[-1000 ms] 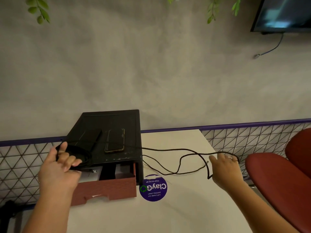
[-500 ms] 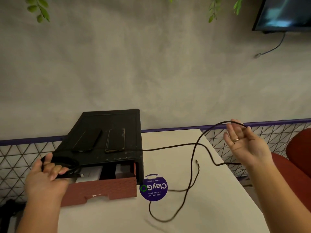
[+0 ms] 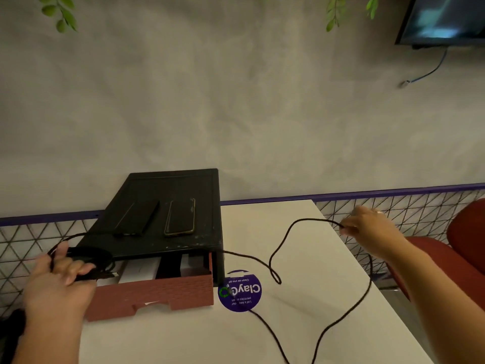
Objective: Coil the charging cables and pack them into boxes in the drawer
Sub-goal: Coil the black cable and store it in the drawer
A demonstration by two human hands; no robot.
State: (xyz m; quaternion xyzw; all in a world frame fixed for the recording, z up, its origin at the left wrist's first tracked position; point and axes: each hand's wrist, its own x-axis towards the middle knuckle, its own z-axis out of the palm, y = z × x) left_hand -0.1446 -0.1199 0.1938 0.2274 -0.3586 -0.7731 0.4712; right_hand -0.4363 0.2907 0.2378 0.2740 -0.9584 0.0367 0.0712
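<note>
The brick-patterned drawer [image 3: 157,292], open under the black cabinet [image 3: 170,190], holds white boxes [image 3: 139,271] — the left hand [image 3: 57,282] clutches the coil [image 3: 91,258], the right hand [image 3: 367,227] pinches the loose cable [image 3: 312,219].

A dark phone [image 3: 137,219] lies beside a gold-edged phone [image 3: 180,217]. A purple sticker [image 3: 240,291] marks the white surface [image 3: 183,334]; a red chair [image 3: 446,258] stands right.

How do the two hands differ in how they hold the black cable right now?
The left hand grips a bundle of coiled loops; the right hand pinches one loose strand. The left hand sits at the open drawer's front corner; the right hand is out by the table's right edge. Both hold the same black cable.
</note>
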